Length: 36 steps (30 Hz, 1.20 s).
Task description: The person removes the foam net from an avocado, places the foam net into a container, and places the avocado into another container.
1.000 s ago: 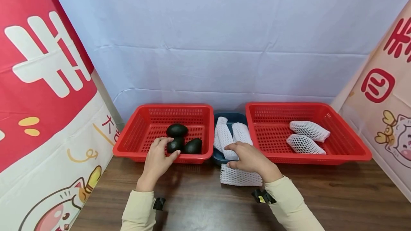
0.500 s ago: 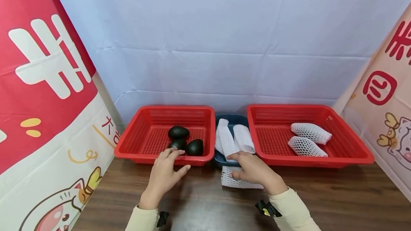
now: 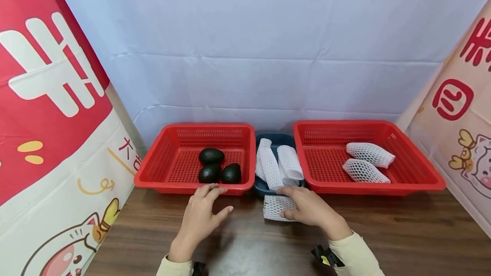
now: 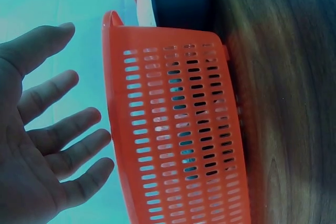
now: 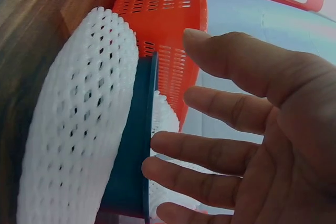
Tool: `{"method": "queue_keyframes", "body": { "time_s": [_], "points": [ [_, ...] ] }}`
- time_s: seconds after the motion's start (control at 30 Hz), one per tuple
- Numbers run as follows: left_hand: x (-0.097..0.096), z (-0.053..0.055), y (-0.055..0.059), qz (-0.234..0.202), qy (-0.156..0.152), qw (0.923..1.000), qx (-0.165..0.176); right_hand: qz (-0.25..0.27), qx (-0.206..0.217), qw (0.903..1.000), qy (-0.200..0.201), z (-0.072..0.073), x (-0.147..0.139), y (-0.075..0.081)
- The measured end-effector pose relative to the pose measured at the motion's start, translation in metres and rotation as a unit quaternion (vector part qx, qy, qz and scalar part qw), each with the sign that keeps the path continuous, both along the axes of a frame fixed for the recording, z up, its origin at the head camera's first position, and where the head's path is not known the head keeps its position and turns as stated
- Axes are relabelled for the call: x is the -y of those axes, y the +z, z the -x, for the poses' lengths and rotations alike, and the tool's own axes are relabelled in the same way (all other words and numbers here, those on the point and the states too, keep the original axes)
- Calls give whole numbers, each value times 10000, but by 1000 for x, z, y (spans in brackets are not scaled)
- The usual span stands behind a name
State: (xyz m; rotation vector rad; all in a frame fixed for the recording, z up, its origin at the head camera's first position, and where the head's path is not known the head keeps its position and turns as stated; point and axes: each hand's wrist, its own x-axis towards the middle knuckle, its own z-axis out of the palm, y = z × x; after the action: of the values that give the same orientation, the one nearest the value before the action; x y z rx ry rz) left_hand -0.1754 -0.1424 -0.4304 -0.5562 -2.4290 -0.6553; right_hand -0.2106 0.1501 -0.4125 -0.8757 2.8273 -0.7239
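Observation:
My left hand [image 3: 201,218] hovers at the near rim of the left red basket [image 3: 172,187], fingers spread and holding nothing. Three dark green avocados [image 3: 211,156] sit grouped in that basket. My right hand [image 3: 312,210] is above a white foam net sleeve [image 3: 278,208] lying on the table in front of a blue tray [image 3: 264,191]. Its fingers are loosely extended, with nothing between them in the right wrist view. White foam net sleeves [image 3: 271,165] lie in the blue tray, partly sticking over its near edge.
To the right stands another red basket [image 3: 322,161] with two net-wrapped items [image 3: 366,171] in it. The blue tray sits between both baskets on the brown wooden table [image 3: 245,246]. A pale cloth [image 3: 253,46] hangs behind, and printed banners [image 3: 50,76] flank the sides.
My left hand has drawn back from over the avocados to the basket's near rim. My right hand has shifted slightly nearer and to the right, over the sleeve on the table.

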Motion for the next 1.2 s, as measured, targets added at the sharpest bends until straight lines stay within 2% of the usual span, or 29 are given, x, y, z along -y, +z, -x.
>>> {"method": "queue_keyframes", "body": {
  "time_s": [0.23,0.57,0.83,1.0,1.2],
  "points": [
    [-3,-3,-2,273,-94,9996,-39,124,70,9999,-15,-4,-4,-3],
    [-9,-4,-9,711,-139,9931,917,96,201,9997,97,0,-6,-11],
    [-9,0,-17,691,-141,9905,1178,48,267,9996,112,2,-5,-17],
    [-7,2,-23,725,-194,9854,1529,-113,417,9990,68,4,-4,-25],
    [-6,3,-27,745,-248,9822,1707,-312,232,9992,65,5,0,-36]
  ]
}}
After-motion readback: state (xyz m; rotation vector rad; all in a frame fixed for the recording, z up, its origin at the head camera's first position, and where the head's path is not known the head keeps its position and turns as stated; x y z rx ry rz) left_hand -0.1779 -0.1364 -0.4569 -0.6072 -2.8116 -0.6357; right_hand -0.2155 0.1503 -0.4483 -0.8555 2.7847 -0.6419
